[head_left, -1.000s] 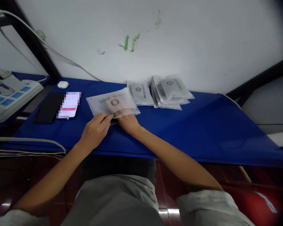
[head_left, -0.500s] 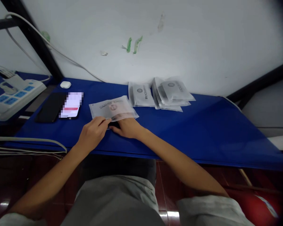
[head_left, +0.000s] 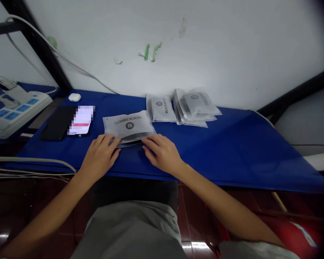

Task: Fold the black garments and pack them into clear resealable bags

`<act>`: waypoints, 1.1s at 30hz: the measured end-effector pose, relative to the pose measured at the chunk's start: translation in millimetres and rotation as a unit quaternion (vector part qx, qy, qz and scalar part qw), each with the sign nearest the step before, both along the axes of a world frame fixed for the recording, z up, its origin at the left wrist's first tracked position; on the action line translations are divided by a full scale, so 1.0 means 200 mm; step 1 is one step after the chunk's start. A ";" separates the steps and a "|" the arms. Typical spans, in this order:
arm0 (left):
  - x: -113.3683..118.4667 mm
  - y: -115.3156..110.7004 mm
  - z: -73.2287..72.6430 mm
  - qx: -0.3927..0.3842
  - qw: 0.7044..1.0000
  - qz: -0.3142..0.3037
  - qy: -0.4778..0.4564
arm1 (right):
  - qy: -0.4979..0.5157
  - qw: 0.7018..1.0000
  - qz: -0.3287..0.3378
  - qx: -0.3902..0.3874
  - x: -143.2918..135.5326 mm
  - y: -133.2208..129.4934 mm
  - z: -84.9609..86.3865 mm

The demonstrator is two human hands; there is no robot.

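A frosted ROCKBROS pouch (head_left: 129, 126) lies on the blue table in front of me, with a dark item inside and its near edge slightly parted. My left hand (head_left: 101, 154) grips the pouch's near left corner between thumb and fingers. At the near right corner, my right hand (head_left: 163, 153) pinches the edge in the same way. Just behind to the right lies a similar pouch (head_left: 163, 109), and beside it is a stack of several more pouches (head_left: 198, 104).
Two phones, one dark (head_left: 58, 124) and one with a lit screen (head_left: 82, 120), lie left of the pouch. A white earbud case (head_left: 75, 97) sits behind them. A power strip (head_left: 18, 111) with cables is at far left. A white wall (head_left: 218, 46) rises behind the blue table (head_left: 226, 154).
My right hand has come out of the pouch and moved right to its near right corner. My left hand has shifted slightly down, and the pouch lies flatter.
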State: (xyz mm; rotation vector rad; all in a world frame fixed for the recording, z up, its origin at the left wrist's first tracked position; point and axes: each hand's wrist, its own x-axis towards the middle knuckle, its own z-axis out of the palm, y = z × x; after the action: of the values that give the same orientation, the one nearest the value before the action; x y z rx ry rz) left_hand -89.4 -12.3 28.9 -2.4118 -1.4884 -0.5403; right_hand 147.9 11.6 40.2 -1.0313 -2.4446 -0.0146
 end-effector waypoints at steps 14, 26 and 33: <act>-0.04 0.00 -0.02 -0.006 1.000 0.015 0.009 | -0.063 0.997 -0.020 -0.042 0.04 0.09 -0.03; 0.00 -0.03 0.27 0.032 0.984 0.004 -0.173 | 0.027 0.995 0.014 0.097 0.07 0.04 0.18; 0.04 -0.02 0.34 0.018 0.975 0.007 -0.223 | 0.042 0.996 0.013 0.078 0.10 0.01 0.27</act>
State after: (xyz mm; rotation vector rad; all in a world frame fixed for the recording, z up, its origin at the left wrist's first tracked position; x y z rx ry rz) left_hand -80.9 -16.5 96.1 -2.3497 -1.6376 -1.1554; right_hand 167.3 14.2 94.1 -0.9127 -2.3394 -0.1472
